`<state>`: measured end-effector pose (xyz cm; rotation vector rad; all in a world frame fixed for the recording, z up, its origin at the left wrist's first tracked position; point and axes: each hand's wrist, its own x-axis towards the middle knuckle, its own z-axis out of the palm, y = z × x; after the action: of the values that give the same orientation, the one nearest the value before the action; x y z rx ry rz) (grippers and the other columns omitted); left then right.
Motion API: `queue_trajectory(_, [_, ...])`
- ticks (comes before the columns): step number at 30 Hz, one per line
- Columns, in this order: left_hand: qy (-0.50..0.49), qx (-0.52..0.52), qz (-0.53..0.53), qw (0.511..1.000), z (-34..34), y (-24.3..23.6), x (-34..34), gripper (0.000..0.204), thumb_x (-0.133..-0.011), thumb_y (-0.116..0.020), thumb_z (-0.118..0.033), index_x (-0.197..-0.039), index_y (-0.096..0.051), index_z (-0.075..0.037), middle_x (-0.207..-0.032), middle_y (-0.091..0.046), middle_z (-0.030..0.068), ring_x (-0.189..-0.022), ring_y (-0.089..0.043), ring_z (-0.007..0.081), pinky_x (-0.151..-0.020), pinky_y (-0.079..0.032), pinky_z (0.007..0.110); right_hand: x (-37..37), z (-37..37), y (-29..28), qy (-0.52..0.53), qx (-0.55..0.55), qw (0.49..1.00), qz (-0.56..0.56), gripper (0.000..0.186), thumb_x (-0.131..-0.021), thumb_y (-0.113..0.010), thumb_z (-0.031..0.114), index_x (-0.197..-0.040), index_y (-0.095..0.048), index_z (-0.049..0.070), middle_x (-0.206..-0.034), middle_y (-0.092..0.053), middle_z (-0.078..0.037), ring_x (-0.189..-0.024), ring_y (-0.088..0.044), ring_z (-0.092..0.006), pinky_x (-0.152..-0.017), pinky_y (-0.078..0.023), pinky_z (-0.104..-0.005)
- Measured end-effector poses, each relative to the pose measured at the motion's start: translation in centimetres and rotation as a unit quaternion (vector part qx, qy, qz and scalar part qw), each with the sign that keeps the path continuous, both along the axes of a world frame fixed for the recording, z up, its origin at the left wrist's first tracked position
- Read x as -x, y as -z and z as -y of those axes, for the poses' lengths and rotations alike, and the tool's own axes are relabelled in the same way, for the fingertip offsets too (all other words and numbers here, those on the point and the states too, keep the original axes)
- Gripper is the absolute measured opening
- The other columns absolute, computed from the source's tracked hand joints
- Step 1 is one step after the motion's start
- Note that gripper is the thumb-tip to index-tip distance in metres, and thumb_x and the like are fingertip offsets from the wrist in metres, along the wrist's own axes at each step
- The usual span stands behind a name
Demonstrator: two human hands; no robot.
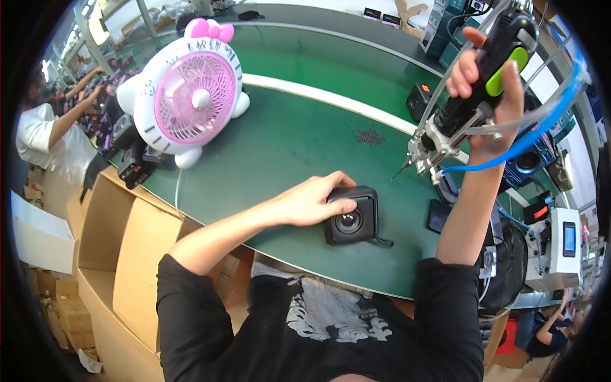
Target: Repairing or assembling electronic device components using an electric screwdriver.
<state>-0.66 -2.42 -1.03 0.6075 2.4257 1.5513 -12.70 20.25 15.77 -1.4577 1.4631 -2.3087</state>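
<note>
Fastening stage: small black speaker box held down, powered screwdriver raised.

Left hand (312, 202) presses flat on the speaker box (352, 216) on the green counter (280, 146); right hand (487, 83), clamped round the screwdriver (474, 95), hangs right of the box. Next, probably, lower the bit squarely onto a screw point.

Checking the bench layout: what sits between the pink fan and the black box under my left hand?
Only bare green mat shows between the fan and the black box under the left hand, in the head view.
</note>
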Motion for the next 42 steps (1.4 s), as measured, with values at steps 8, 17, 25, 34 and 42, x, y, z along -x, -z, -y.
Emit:
queue_trajectory(8, [-0.008,0.091,-0.017,0.996,-0.7,1.8,2.6,0.035,-0.097,-0.058,-0.03,-0.117,-0.063,-0.001,-0.099,-0.072,0.0185,-0.092,-0.07,0.0271,-0.084,-0.052,0.036,-5.3,1.0,-2.5,0.042,0.064,0.994,0.08,0.058,-0.097,-0.049,0.057,-0.113,-0.05,0.001,-0.068,-0.052,-0.004,-0.052,-0.054,-0.016,-0.054,-0.049,-0.0307])
queue_trajectory(17, [-0.027,0.181,-0.283,0.941,-2.8,2.0,-0.7,0.093,-0.075,-0.073,-0.056,-0.13,-0.045,0.013,-0.127,-0.053,0.0257,-0.118,-0.051,0.0372,-0.104,-0.04,0.043,-2.1,-1.2,-3.4,-0.182,-0.027,0.983,-0.006,0.067,-0.086,-0.064,0.057,-0.113,-0.046,-0.001,-0.083,-0.05,-0.005,-0.067,-0.049,-0.0138,-0.068,-0.041,-0.0295])
queue_trajectory(25, [-0.058,0.225,-0.252,0.94,-3.7,2.0,-2.1,0.093,-0.064,-0.083,-0.035,-0.134,-0.04,0.009,-0.126,-0.051,0.0232,-0.117,-0.05,0.0363,-0.105,-0.04,0.042,-2.9,0.7,-0.8,-0.124,-0.01,0.991,-0.045,0.067,-0.082,-0.068,0.058,-0.11,-0.047,0.001,-0.082,-0.05,-0.004,-0.066,-0.049,-0.0134,-0.067,-0.04,-0.0297])
queue_trajectory(34, [-0.077,0.242,-0.294,0.922,-3.9,2.7,-1.8,0.09,-0.064,-0.082,-0.038,-0.13,-0.043,0.011,-0.11,-0.052,0.0156,-0.105,-0.052,0.0284,-0.097,-0.043,0.036,-1.9,0.0,-1.6,-0.139,-0.06,0.988,0.025,0.059,-0.073,-0.074,0.043,-0.105,-0.045,0.003,-0.085,-0.048,-0.004,-0.071,-0.051,-0.012,-0.074,-0.039,-0.0274])
queue_trajectory(42, [-0.074,0.259,-0.288,0.919,-3.8,2.7,-1.8,0.089,-0.066,-0.079,-0.038,-0.131,-0.043,0.01,-0.107,-0.051,0.0142,-0.104,-0.051,0.027,-0.096,-0.043,0.035,-1.7,0.2,-0.3,-0.093,0.001,0.996,0.006,0.058,-0.07,-0.074,0.039,-0.105,-0.045,0.003,-0.086,-0.048,-0.004,-0.072,-0.051,-0.0117,-0.075,-0.039,-0.0267])
